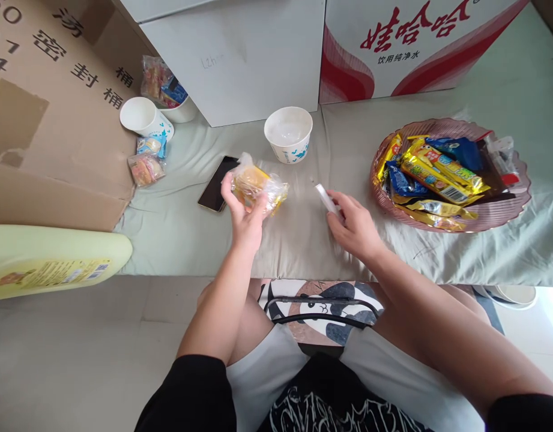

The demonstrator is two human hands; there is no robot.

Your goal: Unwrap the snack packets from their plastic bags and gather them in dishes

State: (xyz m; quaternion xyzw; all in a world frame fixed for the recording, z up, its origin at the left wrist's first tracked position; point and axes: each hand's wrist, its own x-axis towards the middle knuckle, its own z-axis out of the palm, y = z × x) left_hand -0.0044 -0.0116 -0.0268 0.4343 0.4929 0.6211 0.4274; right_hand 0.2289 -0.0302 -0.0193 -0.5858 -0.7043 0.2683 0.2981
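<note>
My left hand is closed around a yellow snack in clear crinkled plastic wrap, held up over the cloth and partly over a dark phone. In my right hand is a slim white tool, gripped between thumb and fingers. It points up and left toward the wrapped snack but stays apart from it; a thin tip seems to show at its end, too blurred to make out. Just beyond the two hands stands a white paper bowl with blue print, and its inside looks pale.
A pink ribbed basket of yellow and blue snack packets is at the right. Left are a paper cup, small wrapped snacks and a large cardboard box. White boxes line the back; a pale yellow bottle lies front left.
</note>
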